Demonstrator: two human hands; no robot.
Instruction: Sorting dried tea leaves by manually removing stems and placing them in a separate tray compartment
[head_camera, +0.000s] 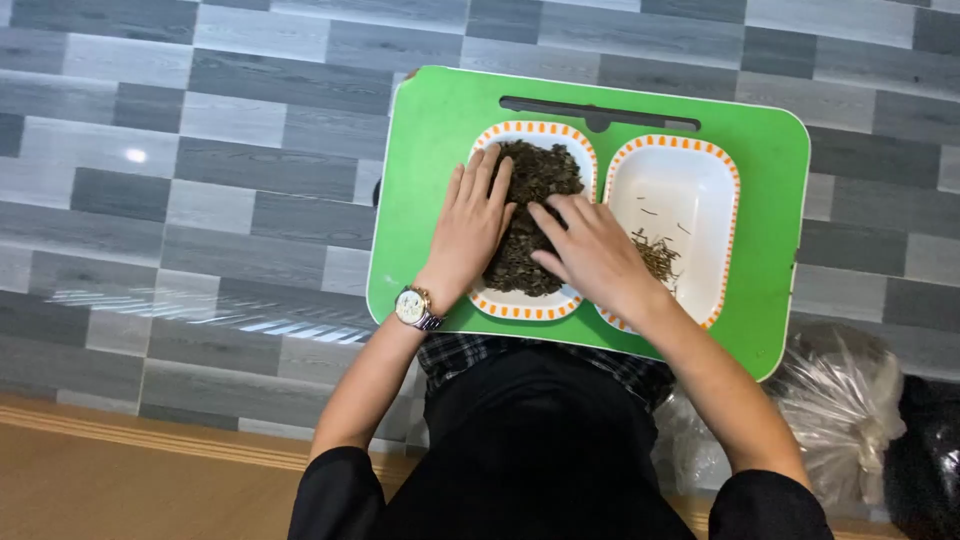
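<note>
While both hands lie flat and spread in the middle of the frame, neither grip is closed on anything. The left hand (473, 225) rests palm down with open fingers on the left edge of a heap of dark dried leaves (532, 215). The right hand (593, 255), fingers also loose and spread, presses on the lower right of the same heap, its wrist crossing the gap between two dishes.

The leaves fill the left dish (520, 305), a white rounded one with an orange-dashed rim. Just beside it, to the right, sits a matching right dish (690, 190), mostly bare white, with a small bunch of thin stems (658, 257) near its lower left corner, partly hidden by the right hand.

Both dishes stand on a green tray (440, 130) with a dark slot along its upper edge; this surface sits over the person's lap. A wristwatch (414, 307) shows on the left wrist. At lower right of the frame lies a clear plastic bag (840, 410). Grey plank floor (200, 200) fills the rest.
</note>
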